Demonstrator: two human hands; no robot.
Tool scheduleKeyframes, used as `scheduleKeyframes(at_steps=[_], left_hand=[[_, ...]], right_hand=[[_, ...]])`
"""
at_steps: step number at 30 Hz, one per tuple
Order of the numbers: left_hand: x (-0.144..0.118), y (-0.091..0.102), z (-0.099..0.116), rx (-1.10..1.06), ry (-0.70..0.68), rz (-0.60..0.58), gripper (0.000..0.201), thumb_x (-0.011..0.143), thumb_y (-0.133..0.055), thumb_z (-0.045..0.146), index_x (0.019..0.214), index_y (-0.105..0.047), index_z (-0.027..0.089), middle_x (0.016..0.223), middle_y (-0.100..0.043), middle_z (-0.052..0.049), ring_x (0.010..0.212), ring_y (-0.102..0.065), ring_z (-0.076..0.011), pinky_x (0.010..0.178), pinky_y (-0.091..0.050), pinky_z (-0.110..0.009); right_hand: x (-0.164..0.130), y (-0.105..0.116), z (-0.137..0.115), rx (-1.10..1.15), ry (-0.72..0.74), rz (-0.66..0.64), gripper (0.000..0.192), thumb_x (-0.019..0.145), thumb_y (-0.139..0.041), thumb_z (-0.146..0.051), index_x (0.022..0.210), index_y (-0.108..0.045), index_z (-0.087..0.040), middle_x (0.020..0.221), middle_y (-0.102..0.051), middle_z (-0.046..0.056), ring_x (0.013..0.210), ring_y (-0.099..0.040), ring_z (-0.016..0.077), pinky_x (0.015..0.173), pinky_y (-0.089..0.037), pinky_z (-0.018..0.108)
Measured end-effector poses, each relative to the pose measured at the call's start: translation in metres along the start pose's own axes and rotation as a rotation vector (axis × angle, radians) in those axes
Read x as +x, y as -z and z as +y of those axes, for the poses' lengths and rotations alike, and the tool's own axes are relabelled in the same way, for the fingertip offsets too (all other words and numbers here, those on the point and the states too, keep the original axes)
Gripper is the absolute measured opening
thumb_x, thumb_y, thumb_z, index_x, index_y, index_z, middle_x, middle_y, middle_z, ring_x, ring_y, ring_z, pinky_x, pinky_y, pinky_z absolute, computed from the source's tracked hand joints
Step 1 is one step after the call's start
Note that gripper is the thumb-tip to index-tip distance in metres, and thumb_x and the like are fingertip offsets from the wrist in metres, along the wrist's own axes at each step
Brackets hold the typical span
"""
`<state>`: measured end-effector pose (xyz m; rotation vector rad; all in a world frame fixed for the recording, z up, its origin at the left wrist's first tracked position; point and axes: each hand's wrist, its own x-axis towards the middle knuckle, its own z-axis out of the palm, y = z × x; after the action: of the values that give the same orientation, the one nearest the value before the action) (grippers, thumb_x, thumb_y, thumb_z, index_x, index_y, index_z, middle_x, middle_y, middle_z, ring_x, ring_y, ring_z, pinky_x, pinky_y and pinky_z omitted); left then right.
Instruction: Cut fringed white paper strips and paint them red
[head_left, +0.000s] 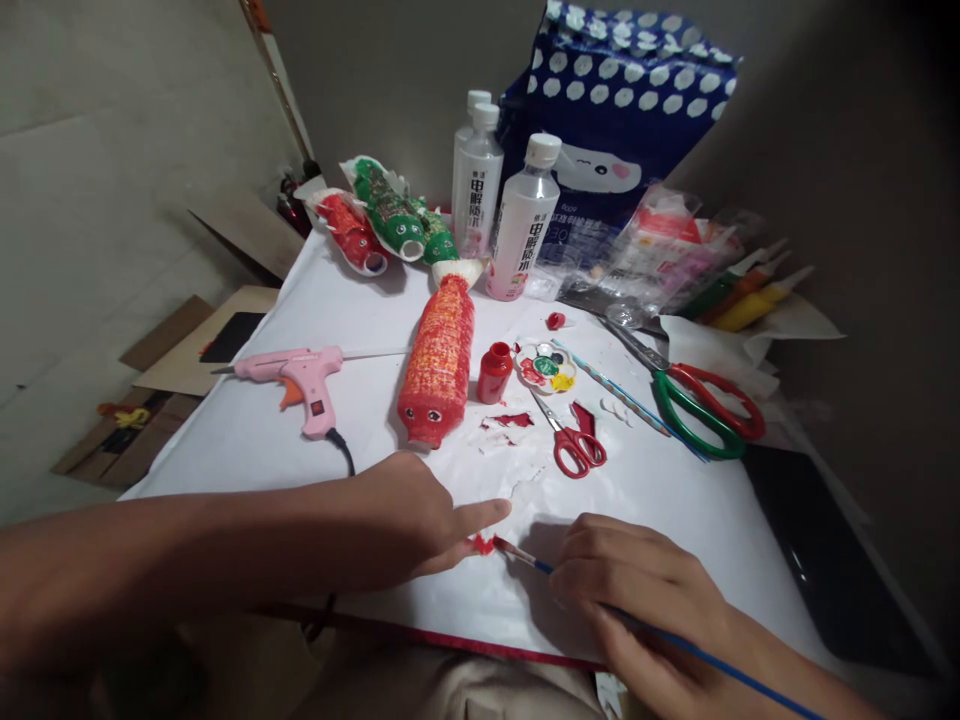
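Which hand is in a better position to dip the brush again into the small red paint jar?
Probably the right hand: it already holds the paintbrush. The left hand is flat on the white sheet, its fingers pressing by a small red-painted piece. The red paint jar stands open beyond.

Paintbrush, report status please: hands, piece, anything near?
Right hand grips paintbrush. Left hand pins small red-painted piece. Small red scissors close behind, not touching.

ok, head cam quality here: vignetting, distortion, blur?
Head view: corners fall dark, worst at right; wide-angle bending curves the white table edges; the left hand and right hand with the paintbrush look slightly soft; the red fish bottle is sharp, with mild glare on the water bottles.
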<state>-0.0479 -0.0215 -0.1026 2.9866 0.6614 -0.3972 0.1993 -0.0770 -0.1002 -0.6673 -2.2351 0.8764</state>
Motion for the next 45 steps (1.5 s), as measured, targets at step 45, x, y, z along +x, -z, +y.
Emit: scheduleKeyframes(at_steps=[45], left_hand=[[-0.013,0.016,-0.006,-0.018,-0.062,0.089,0.05,0.094,-0.047,0.039,0.141,-0.045,0.021,0.057,-0.068,-0.002,0.045,-0.058,-0.0196,0.044,-0.029,-0.027]], right_hand=[[0.104,0.045,0.01,-0.269,-0.182,0.427,0.009,0.087,-0.059,-0.011,0.087,-0.064,-0.019,0.077,-0.063,0.001,0.069,-0.059,0.0137,0.059,-0.046,0.025]])
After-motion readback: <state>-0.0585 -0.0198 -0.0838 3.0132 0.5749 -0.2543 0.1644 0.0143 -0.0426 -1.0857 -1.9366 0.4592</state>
